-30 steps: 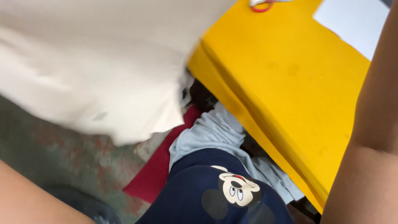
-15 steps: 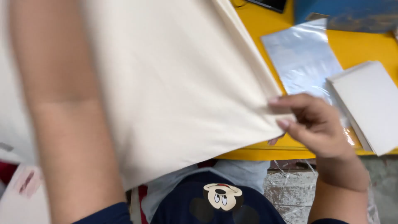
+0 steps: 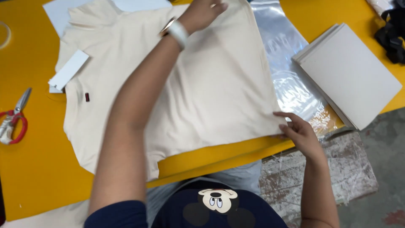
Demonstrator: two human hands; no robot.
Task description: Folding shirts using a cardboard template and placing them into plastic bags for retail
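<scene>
A cream t-shirt [image 3: 211, 88] lies spread flat on the yellow table [image 3: 33, 169]. My left hand [image 3: 202, 12] reaches across it and rests on its far edge, a white band on the wrist. My right hand [image 3: 297, 128] pinches the shirt's near right corner at the table's front edge. A white paper tag [image 3: 67, 71] lies on the shirt's left side, near a small red label [image 3: 87, 97].
A clear plastic bag [image 3: 287, 76] lies under the shirt's right side. A stack of grey cardboard sheets [image 3: 350, 71] sits to the right. Red-handled scissors [image 3: 14, 118] lie at the left edge. Black fabric [image 3: 392, 29] is at the top right.
The shirt, held up in the air before, now lies flat on the table. My left arm has stretched across it and my right hand has stayed on the corner.
</scene>
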